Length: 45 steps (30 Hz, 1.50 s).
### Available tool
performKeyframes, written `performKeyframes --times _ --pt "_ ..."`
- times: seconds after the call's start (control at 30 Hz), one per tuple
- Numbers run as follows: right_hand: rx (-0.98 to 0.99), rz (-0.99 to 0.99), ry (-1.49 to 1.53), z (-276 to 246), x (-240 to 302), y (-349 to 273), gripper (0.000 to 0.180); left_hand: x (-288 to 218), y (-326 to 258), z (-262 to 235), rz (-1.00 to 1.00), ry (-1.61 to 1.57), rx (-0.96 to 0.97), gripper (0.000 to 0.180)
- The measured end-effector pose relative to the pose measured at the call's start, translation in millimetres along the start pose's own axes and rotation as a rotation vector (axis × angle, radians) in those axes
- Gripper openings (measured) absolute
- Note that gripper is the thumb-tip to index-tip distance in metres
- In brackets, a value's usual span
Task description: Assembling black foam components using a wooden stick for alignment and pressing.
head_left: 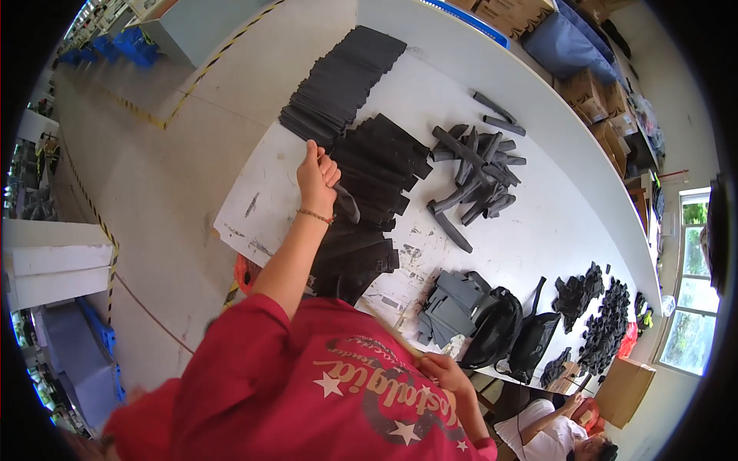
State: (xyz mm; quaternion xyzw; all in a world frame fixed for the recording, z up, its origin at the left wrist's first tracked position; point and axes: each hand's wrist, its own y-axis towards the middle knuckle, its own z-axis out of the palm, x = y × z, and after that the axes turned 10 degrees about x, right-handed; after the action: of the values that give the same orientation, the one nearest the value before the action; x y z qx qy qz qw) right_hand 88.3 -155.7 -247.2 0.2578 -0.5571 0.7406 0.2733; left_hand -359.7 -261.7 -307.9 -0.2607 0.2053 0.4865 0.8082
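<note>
**At the white table (523, 238), left hand (318, 181) grips a dark grey strip (348, 205)**

Fingers curl tightly, the strip showing at their four o'clock over layered black pieces (370, 154). Grey tubes (478, 167) lie heaped at three o'clock. At five, the right hand (443, 373) bends inward; whether it holds anything, I cannot tell.

A smooth, scuffed finish is shown by the counter (553, 215); matt, cloth-like surfaces are presented by the strips (377, 161) and tubes (461, 147).

Open tabletop (561, 219) between tubes (460, 146) and partition (586, 140)
</note>
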Motion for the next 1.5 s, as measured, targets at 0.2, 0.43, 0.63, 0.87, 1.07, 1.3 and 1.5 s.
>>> performKeyframes --times 0.2,0.43,0.63,0.87,1.07,1.3,1.5 --pt "-0.763 -0.637 -0.052 5 85 119 0.031 90 -47 14 -0.415 -0.31 -0.301 0.032" --pt "-0.691 -0.71 0.133 -41 140 146 0.007 51 -78 30 -0.361 0.268 0.097 0.033" --pt "-0.834 -0.806 -0.055 -46 166 148 0.012 49 -116 67 -0.689 0.59 0.8 0.027" --pt "-1.046 -1.04 0.38 -88 213 143 0.015 71 -173 58 -0.627 0.499 0.776 0.037" --pt "-1.25 -0.93 0.379 -137 200 141 0.026 71 -193 0 -0.973 0.733 0.943 0.032" --pt "-1.009 -0.816 0.19 -93 177 143 0.019 62 -116 113 -0.012 0.663 0.548 0.013" --pt "-0.809 -0.801 0.285 -60 174 145 0.022 89 -92 102 -0.333 0.27 0.465 0.018"
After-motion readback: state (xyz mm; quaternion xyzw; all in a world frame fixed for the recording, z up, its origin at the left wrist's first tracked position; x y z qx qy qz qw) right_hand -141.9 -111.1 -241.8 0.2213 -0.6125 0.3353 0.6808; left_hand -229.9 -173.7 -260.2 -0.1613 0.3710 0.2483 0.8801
